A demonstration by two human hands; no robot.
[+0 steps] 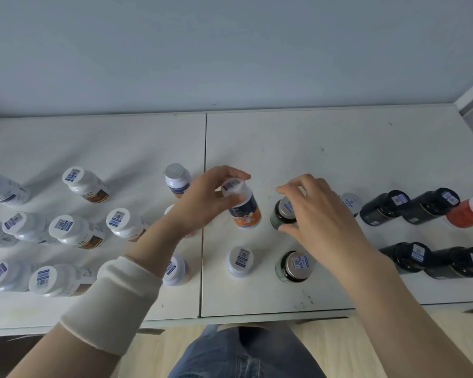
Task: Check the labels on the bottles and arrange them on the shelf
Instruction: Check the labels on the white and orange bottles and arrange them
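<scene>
My left hand (202, 197) is closed around the white cap of a blue-and-orange labelled bottle (245, 211), which stands slightly tilted on the white shelf top (311, 148). My right hand (317, 214) grips a dark green bottle with a tan cap (283, 214) just to the right of it. Both caps carry small barcode stickers. Another dark green bottle (294, 266) and a white-capped bottle (240, 261) stand nearer to me. A white-capped bottle (177, 178) stands behind my left hand.
Several white bottles (74, 231) stand in rows at the left. Several black bottles (410, 205) and an orange-red one (468, 212) line the right side. A seam (204, 214) splits the shelf top. The back strip near the wall is bare.
</scene>
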